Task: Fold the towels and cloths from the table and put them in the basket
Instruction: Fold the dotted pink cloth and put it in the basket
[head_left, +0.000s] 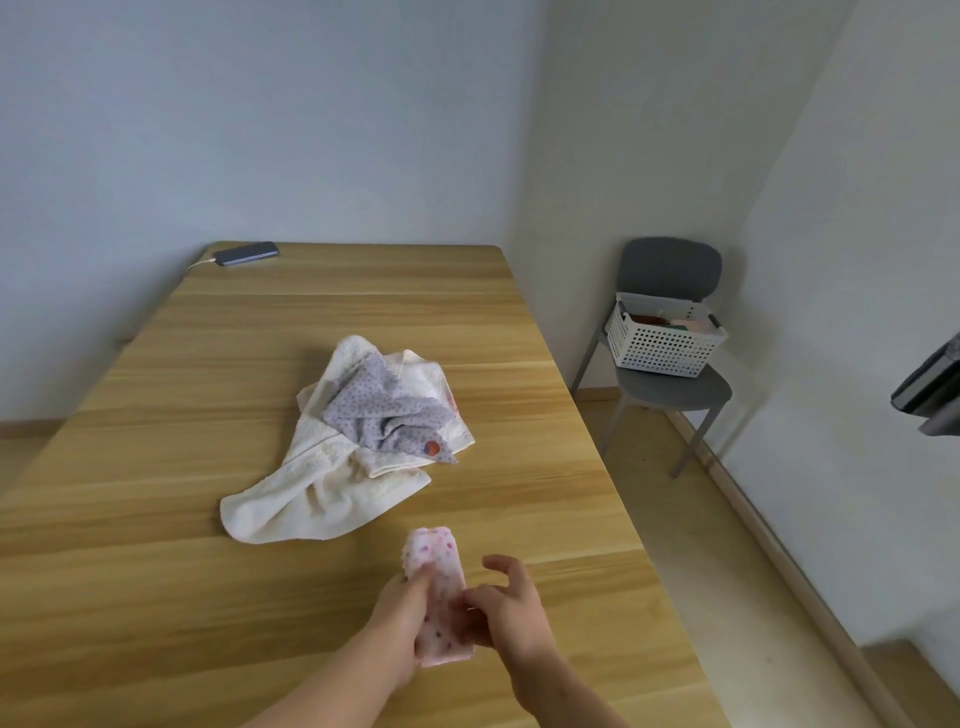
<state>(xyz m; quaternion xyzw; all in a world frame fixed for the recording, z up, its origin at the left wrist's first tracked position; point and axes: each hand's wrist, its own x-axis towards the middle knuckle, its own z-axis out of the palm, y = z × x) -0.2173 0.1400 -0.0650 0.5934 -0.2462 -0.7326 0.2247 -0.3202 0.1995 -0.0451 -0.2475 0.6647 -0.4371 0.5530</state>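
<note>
Gripping a folded pink spotted cloth in my left hand, right hand loose-fingered beside it; crumpled cream towel and grey dotted cloth lie ahead, white perforated basket on a grey chair.

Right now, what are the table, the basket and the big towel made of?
The table looks like wood or wood-look laminate: grain streaks, smooth matte top. The basket is probably white plastic: stiff walls with rows of holes. The cream towel looks like terry cloth, perhaps cotton: fuzzy, floppy, wrinkled.
</note>
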